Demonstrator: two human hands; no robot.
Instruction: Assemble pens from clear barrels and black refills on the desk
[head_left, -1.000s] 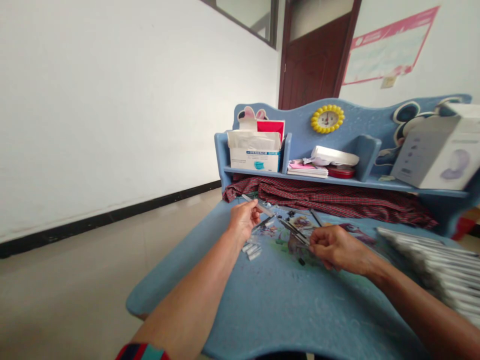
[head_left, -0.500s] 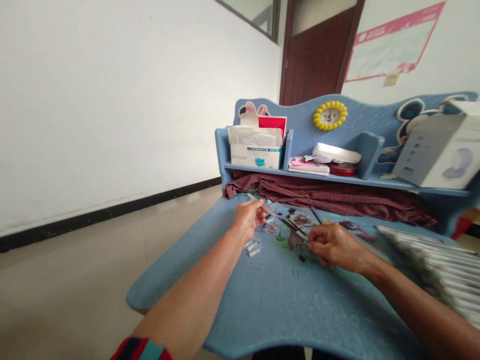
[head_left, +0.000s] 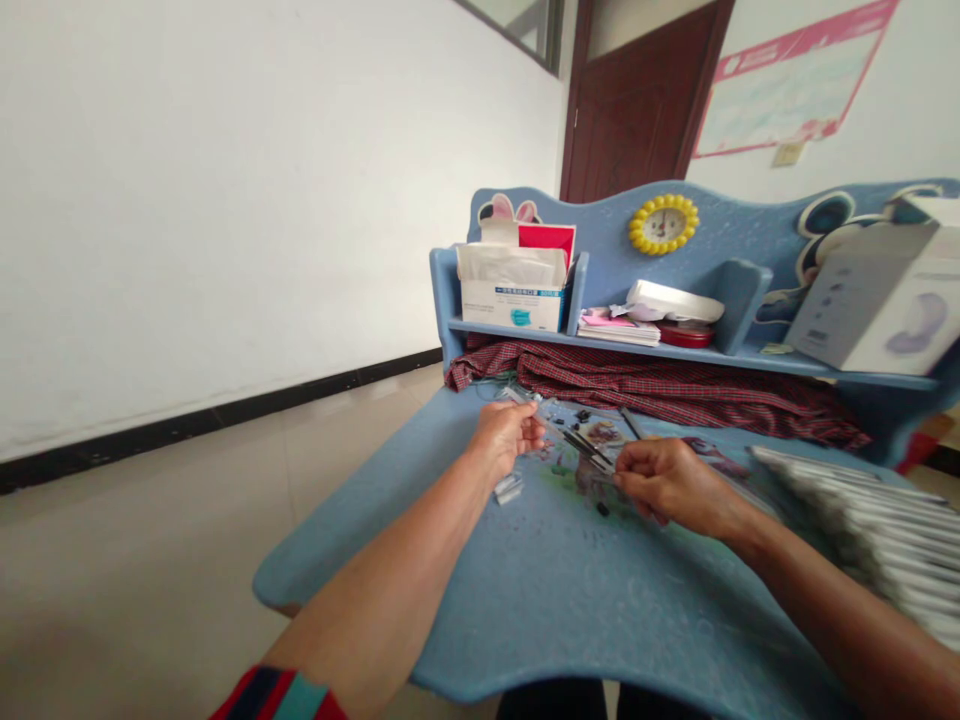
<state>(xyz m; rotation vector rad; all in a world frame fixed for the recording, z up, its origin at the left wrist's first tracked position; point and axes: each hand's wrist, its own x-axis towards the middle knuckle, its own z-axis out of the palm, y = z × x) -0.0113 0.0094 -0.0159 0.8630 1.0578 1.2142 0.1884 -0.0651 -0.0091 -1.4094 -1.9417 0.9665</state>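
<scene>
My left hand is closed, pinching a thin clear tube that looks like a pen barrel. My right hand is closed too, its fingertips on the near end of a slim dark rod like a pen refill. Tube and rod lie roughly in line between the hands; whether they touch I cannot tell. Small black pieces are scattered beyond them, and a single black piece lies nearer me. Short clear pieces rest below my left hand.
The blue desk carries a pile of long whitish sticks at right. Behind lies a bunched checked cloth. On the shelf stand a mask box, papers, a red round tin and a large white box.
My left hand has shifted slightly right, closer to my right hand, and the clear tube has moved with it. My right hand stays nearly in place, still pinching.
</scene>
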